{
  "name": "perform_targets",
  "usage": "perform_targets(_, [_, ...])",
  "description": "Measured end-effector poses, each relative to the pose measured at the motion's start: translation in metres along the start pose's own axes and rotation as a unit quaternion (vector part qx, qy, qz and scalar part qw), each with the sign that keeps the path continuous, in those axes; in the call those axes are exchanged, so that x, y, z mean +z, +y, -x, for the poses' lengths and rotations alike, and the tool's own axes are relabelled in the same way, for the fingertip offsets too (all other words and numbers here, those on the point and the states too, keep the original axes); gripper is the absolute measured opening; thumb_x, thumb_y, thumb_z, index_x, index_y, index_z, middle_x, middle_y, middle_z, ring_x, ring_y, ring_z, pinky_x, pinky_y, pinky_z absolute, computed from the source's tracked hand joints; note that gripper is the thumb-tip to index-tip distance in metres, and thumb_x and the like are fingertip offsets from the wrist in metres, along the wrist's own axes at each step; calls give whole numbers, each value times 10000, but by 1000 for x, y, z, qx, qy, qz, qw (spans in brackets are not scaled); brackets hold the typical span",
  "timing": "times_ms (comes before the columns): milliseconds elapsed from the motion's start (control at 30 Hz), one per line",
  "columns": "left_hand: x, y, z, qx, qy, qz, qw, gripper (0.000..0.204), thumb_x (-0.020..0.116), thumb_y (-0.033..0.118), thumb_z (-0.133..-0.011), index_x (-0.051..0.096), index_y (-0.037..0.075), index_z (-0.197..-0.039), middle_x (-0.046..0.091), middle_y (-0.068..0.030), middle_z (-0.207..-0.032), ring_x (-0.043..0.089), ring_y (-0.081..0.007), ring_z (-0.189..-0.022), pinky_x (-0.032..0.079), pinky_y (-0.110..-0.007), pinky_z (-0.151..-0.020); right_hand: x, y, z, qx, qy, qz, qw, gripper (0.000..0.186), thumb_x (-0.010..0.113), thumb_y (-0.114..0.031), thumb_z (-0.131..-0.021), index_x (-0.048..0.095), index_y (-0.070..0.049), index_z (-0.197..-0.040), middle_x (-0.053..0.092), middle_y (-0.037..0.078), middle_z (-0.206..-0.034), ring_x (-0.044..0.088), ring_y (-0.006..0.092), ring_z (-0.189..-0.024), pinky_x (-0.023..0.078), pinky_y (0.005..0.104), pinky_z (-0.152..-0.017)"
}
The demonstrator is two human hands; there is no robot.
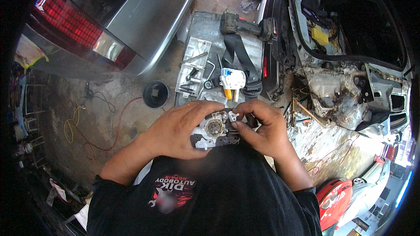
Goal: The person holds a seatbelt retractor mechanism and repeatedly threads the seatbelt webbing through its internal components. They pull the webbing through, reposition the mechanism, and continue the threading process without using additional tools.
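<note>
Close to my chest, my left hand is wrapped round a metal and plastic mechanism with a round gear-like centre. I cannot tell its exact kind. My right hand pinches a small white plastic piece between thumb and fingertips, right beside the mechanism's upper right corner. Just beyond my hands, a white plastic housing with blue and yellow-orange parts rests on the work surface. Black belt webbing lies folded behind it.
A white plastic tray with loose tools and an L-shaped hex key lie on the work surface, with a cordless impact driver farther back. A black bucket and red hose are on the floor. A silver car and stripped car body flank me.
</note>
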State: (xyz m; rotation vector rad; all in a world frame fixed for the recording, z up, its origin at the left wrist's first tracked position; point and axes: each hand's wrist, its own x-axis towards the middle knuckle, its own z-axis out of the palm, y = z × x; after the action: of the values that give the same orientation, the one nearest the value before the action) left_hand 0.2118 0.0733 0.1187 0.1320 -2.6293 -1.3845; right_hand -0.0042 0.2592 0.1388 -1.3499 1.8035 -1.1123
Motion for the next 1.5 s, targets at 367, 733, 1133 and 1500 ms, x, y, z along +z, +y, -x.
perform_targets(367, [1, -1, -1, -5, 8, 7, 1000, 979, 986, 231, -683, 556, 29, -1538, 696, -221, -1431, 710, -424, -1305, 562, -497, -1128, 5, 10, 4, 31, 26, -24, 999, 257, 877, -10, -886, 744, -25, -1106, 787, 120, -1047, 759, 212, -899, 575, 345, -790])
perform_targets(733, [2, 0, -3, -5, 2, 11, 1000, 964, 965, 229, -692, 545, 51, -1542, 704, -206, -1411, 717, -410, -1290, 571, -495, -1113, 0, -5, -5, -61, 10, 74, 995, 246, 826, 8, -876, 744, -15, -1106, 769, 170, -1078, 765, 368, -1004, 603, 419, -883])
perform_targets(1133, [1, -2, 0, -10, 7, 14, 1000, 974, 985, 229, -681, 559, 31, -1534, 699, -224, -1423, 718, -421, -1286, 569, -490, -1119, -11, -3, 2, 28, 34, 47, 998, 210, 852, -38, -899, 742, -15, -1077, 766, 151, -1004, 779, 336, -897, 601, 397, -809])
perform_targets(1500, [1, 0, 1, -9, -2, 0, 1000, 987, 986, 239, -667, 564, 42, -1538, 687, -207, -1453, 707, -410, -1314, 564, -494, -1134, 5, -16, -3, -53, 9, 125, 991, 274, 899, -124, -904, 742, -24, -1104, 785, 174, -1034, 771, 402, -944, 620, 475, -815])
